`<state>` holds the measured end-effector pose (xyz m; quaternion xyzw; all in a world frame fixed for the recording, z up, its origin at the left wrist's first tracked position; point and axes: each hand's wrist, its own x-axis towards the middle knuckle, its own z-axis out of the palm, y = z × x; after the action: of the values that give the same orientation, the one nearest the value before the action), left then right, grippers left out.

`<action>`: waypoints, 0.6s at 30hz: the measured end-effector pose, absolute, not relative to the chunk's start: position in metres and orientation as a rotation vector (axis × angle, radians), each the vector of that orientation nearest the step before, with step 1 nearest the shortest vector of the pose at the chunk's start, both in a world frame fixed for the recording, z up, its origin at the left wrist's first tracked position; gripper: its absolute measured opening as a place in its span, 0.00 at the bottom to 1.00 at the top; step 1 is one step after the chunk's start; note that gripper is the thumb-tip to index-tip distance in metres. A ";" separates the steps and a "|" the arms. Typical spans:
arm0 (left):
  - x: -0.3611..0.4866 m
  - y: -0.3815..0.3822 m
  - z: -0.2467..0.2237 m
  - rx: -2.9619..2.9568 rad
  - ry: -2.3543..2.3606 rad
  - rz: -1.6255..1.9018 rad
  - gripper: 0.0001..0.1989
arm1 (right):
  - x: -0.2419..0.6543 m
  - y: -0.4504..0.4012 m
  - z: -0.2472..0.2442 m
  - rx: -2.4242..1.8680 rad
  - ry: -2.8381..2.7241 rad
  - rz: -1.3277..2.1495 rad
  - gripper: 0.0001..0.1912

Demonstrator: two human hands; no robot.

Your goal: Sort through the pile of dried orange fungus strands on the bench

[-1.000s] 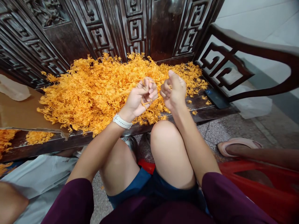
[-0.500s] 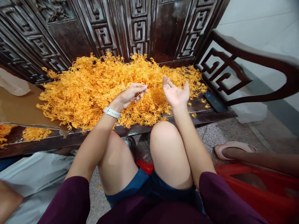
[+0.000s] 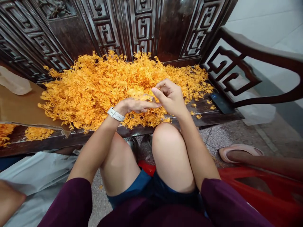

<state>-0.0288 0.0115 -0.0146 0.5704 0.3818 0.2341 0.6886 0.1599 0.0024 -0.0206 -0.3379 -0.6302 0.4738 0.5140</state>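
1. Two purple sleeves [image 3: 75, 195] lie nearest, on either side of blue shorts [image 3: 132, 190] and a pair of bare knees [image 3: 174, 154].
2. Pale grey cloth [image 3: 44, 170] spreads at the lower left; at the lower right is a red plastic seat [image 3: 255, 192], with another person's foot in a pinkish sandal [image 3: 228, 153] just beyond it.
3. Past the knees, the left hand [image 3: 139, 104], a white watch [image 3: 115, 114] at its wrist, is turned palm up. Its grip is released, the fingers stretched nearly flat, with a blurred orange strand [image 3: 146, 98] lying along them.
4. The right hand [image 3: 170, 97] is just above those fingertips, its thumb and forefinger curled towards each other; the view is too blurred to tell whether its grip pinches anything.
5. Directly behind both hands, a heap of orange blossoms [image 3: 94, 90] sprawls over the dark wooden counter [image 3: 213, 119], a few pieces loose near the front edge on the right.
6. Brown cardboard [image 3: 26, 107] stands to the left of the heap; a dark phone [image 3: 222, 102] lies at the right end, by the curved armrest [image 3: 265, 42].
7. Farther off rises the carved backrest [image 3: 175, 31], with a pale wall [image 3: 265, 15] at the upper right.
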 end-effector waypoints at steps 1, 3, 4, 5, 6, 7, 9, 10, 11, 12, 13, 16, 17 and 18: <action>-0.029 0.012 -0.013 1.269 0.869 0.422 0.11 | 0.160 0.001 -0.020 -0.805 -1.544 1.123 0.17; -0.028 0.013 -0.008 1.201 0.895 0.324 0.13 | 0.159 -0.001 -0.019 -0.777 -1.588 1.058 0.19; -0.026 0.013 -0.005 1.147 0.898 0.360 0.13 | 0.159 -0.002 -0.017 -0.759 -1.602 1.028 0.20; -0.023 0.012 -0.003 1.087 0.887 0.434 0.13 | 0.158 -0.002 -0.015 -0.744 -1.610 1.014 0.22; -0.020 0.012 -0.002 1.035 0.867 0.510 0.13 | 0.157 -0.003 -0.013 -0.738 -1.608 1.013 0.23; -0.017 0.012 -0.002 0.991 0.845 0.575 0.12 | 0.156 -0.004 -0.011 -0.743 -1.592 1.020 0.23; -0.013 0.012 -0.003 0.937 0.802 0.626 0.10 | 0.154 -0.005 -0.008 -0.776 -1.534 1.038 0.20; -0.011 0.012 -0.005 0.937 0.794 0.610 0.10 | 0.154 -0.005 -0.008 -0.794 -1.507 1.048 0.19; -0.010 0.011 -0.006 0.957 0.801 0.579 0.11 | 0.153 -0.005 -0.009 -0.806 -1.491 1.062 0.19; -0.010 0.011 -0.008 0.995 0.820 0.534 0.14 | 0.152 -0.005 -0.011 -0.811 -1.492 1.082 0.18; -0.011 0.011 -0.009 1.052 0.840 0.477 0.17 | 0.152 -0.004 -0.013 -0.812 -1.508 1.104 0.19; -0.018 0.011 -0.011 1.290 0.877 0.364 0.26 | 0.152 -0.001 -0.020 -0.805 -1.530 1.159 0.20; -0.021 0.012 -0.012 1.377 0.867 0.370 0.26 | 0.152 0.000 -0.022 -0.806 -1.511 1.179 0.21; -0.024 0.013 -0.012 1.455 0.847 0.393 0.25 | 0.152 0.001 -0.024 -0.806 -1.480 1.201 0.21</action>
<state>-0.0243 0.0126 -0.0120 0.6402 0.3728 0.1731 0.6490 0.1521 0.0013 -0.0235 -0.3348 -0.6149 0.4990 0.5106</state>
